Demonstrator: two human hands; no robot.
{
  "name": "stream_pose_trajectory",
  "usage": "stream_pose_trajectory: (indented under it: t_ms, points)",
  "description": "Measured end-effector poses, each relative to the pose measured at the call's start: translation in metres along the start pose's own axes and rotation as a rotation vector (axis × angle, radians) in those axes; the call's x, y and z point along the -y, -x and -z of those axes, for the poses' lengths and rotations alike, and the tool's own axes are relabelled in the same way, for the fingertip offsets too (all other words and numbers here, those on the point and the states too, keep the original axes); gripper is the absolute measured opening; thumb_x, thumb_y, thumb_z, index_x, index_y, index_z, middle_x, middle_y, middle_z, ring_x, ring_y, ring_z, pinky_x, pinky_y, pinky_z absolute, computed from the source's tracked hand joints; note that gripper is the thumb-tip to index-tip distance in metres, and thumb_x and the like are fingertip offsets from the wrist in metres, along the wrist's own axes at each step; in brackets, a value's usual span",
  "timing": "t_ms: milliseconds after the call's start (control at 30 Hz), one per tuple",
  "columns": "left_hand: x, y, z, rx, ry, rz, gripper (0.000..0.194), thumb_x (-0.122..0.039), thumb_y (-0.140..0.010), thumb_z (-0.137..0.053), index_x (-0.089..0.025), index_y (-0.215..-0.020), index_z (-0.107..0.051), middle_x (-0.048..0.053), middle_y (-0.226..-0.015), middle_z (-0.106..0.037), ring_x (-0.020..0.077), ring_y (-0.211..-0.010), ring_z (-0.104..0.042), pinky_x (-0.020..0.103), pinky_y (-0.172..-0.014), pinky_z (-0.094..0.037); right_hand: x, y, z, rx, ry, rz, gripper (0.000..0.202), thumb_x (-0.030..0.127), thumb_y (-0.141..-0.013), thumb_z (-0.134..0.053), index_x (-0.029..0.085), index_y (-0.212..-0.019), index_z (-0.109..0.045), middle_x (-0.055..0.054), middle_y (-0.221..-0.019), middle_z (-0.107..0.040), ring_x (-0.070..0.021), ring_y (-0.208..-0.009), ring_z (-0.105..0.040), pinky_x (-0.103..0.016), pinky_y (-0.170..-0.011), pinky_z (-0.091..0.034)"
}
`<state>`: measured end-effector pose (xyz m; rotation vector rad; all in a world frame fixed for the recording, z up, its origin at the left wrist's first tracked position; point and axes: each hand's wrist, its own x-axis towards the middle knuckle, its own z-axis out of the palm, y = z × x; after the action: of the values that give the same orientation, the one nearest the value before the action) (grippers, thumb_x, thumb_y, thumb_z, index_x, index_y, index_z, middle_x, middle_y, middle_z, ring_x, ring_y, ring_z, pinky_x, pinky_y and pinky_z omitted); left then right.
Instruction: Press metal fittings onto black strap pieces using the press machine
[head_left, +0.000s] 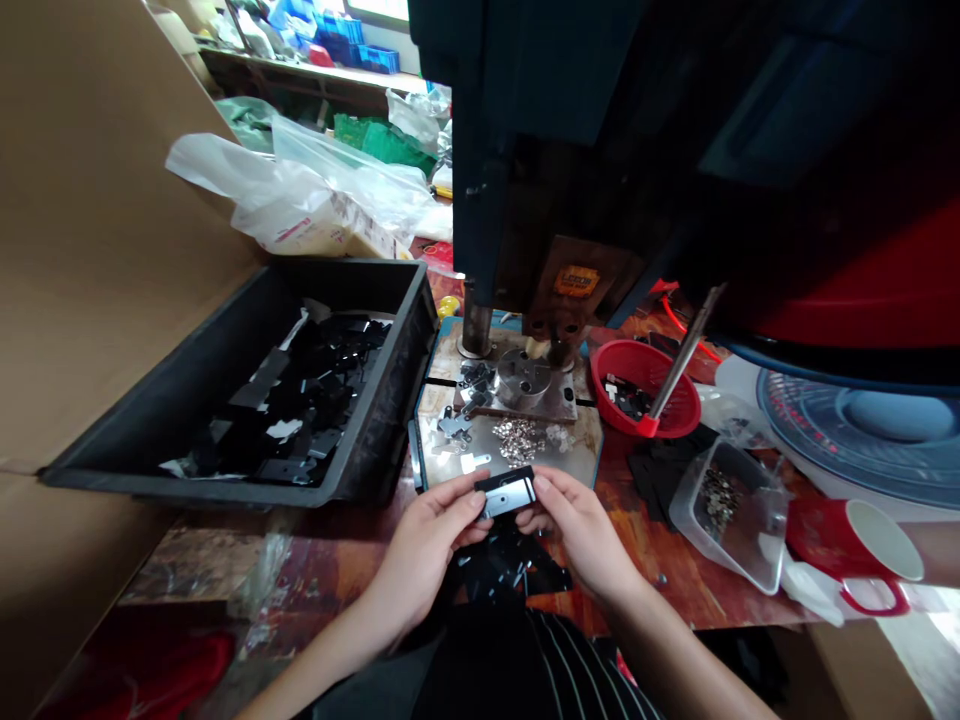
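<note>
Grip on both sides is a pinch: the left hand (431, 525) and right hand (577, 525) hold opposite ends of a black-and-silver piece (506, 496) between thumbs and fingers, above the middle of the counter's (667, 575) near edge. The step in hand looks like handling or lining up this piece; the next move seems to call for steady, even pressure at both ends. Beneath lie loose black pieces (514, 565); beyond, small metal bits (517, 437) lie scattered before a round metal block (523, 378).
</note>
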<state>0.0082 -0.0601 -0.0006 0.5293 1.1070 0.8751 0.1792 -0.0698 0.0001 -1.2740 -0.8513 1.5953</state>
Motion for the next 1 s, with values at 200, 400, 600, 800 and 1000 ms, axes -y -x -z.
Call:
stream_pose_trajectory:
  t_ms: [200, 400, 600, 800, 1000]
  points:
    - [-0.0003, 0.0025, -0.002, 0.033, 0.002, 0.006, 0.049, -0.025, -0.067, -0.075, -0.016, -0.114, -0.066, 0.004, -0.084, -0.07, 0.0091, -0.065, -0.059, 0.023, -0.067, -0.05, 0.0022, -0.0011, 0.0034, -0.022, -0.089, -0.047, 0.038, 0.048, -0.075, -0.067, 0.015, -0.092, -0.067, 0.0, -0.066, -0.061, -0.0091, -0.057, -0.057, -0.021, -0.055, -0.048]
    - [0.0024, 0.0013, -0.0002, 0.073, -0.009, 0.014, 0.055, -0.022, -0.067, -0.074, -0.017, -0.12, -0.062, 0.003, -0.088, -0.068, 0.0095, -0.067, -0.058, 0.024, -0.069, -0.047, 0.0037, -0.0013, 0.0051, -0.017, -0.094, -0.045, 0.037, 0.048, -0.076, -0.066, 0.015, -0.093, -0.068, -0.002, -0.069, -0.063, -0.0094, -0.057, -0.058, -0.021, -0.055, -0.049]
    - [0.0031, 0.0012, 0.0019, 0.141, -0.054, 0.001, 0.068, -0.023, -0.067, -0.072, -0.017, -0.132, -0.051, 0.003, -0.088, -0.067, 0.0116, -0.072, -0.058, 0.027, -0.074, -0.045, 0.0045, -0.003, 0.0063, -0.014, -0.102, -0.04, 0.038, 0.049, -0.076, -0.066, 0.016, -0.095, -0.069, -0.002, -0.071, -0.063, -0.0098, -0.06, -0.056, -0.021, -0.054, -0.049]
    - [0.0031, 0.0017, 0.003, 0.16, -0.093, -0.005, 0.069, -0.023, -0.069, -0.069, -0.017, -0.134, -0.047, 0.003, -0.087, -0.067, 0.0112, -0.07, -0.057, 0.026, -0.07, -0.044, 0.0035, -0.0041, 0.0074, -0.045, -0.131, -0.049, 0.039, 0.048, -0.075, -0.067, 0.014, -0.094, -0.068, -0.001, -0.066, -0.061, -0.0089, -0.055, -0.054, -0.02, -0.051, -0.048]
    - [0.002, 0.0036, 0.0024, 0.172, -0.058, 0.026, 0.069, -0.021, -0.069, -0.069, -0.018, -0.134, -0.048, 0.005, -0.089, -0.068, 0.0104, -0.066, -0.057, 0.025, -0.067, -0.045, 0.0012, -0.005, 0.0093, -0.059, -0.104, -0.05, 0.037, 0.042, -0.073, -0.071, 0.014, -0.096, -0.066, 0.004, -0.057, -0.058, -0.0064, -0.045, -0.049, -0.019, -0.046, -0.04]
